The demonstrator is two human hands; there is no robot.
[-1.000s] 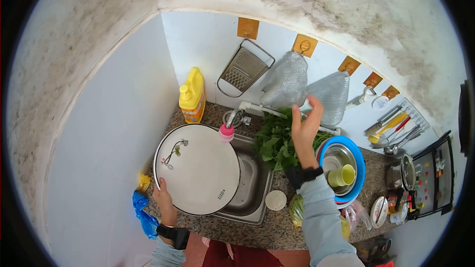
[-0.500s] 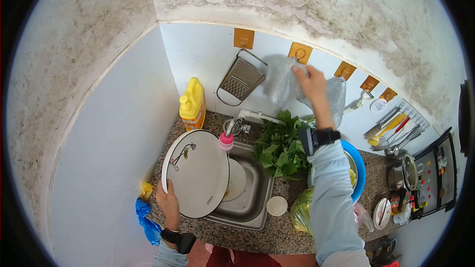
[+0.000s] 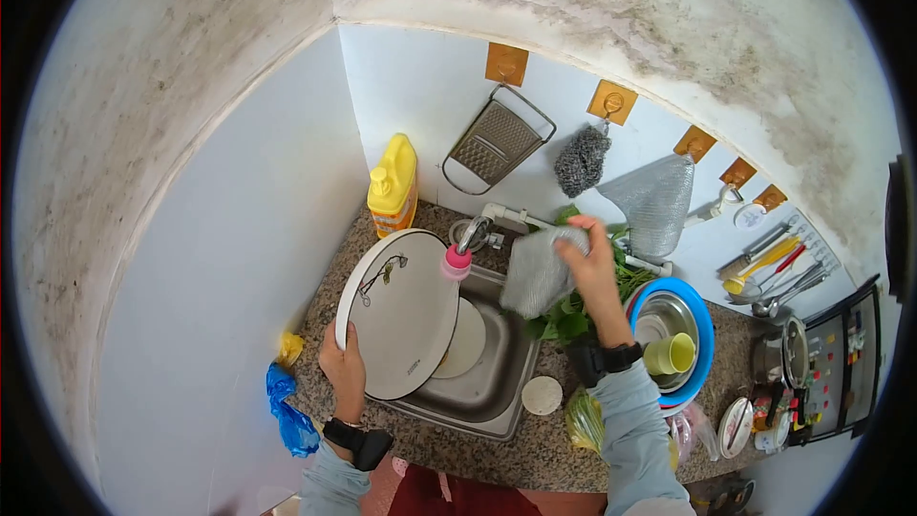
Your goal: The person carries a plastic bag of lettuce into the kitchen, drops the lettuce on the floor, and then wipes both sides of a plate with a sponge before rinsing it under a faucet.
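Observation:
My left hand grips the near left rim of a large white oval plate, which is tilted over the left part of the steel sink. A smaller round white dish lies partly hidden under the plate in the basin. Pinched in my right hand is a grey mesh cloth, hanging over the sink's back right corner in front of green leafy vegetables. The faucet with a pink nozzle stands above the plate's right side.
A yellow bottle stands behind the plate. On the wall hang a grater, a steel wool scrubber, another grey cloth and utensils. Right of the sink are a blue basin, a round white lid and bagged vegetables.
My right hand has brought the grey cloth down from the wall hook to above the sink, uncovering the steel wool scrubber. The view has shifted slightly; my left hand still holds the plate.

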